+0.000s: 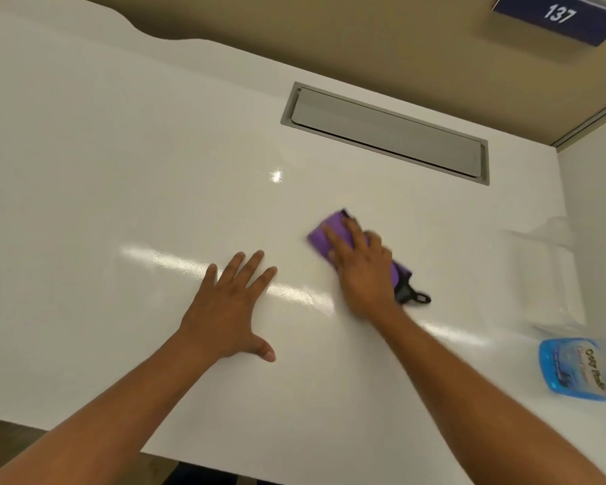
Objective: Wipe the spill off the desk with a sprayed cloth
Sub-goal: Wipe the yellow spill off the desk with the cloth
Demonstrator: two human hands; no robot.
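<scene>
Our left hand (230, 309) lies flat on the desk (102, 152). Just right of it, our right hand (361, 271) rests on the cloth (326, 236), which shows beyond the fingertips and beside the wrist. Behind both hands a hatch (385, 133) is set into the desk (close to the back partition (364, 36)). A bottle (578, 369) sits far right, well apart from the cloth.

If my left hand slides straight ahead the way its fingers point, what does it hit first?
The left hand would cross bare desk and likely reach the grey hatch cover first. The purple cloth under the right hand lies just right of that line.
</scene>
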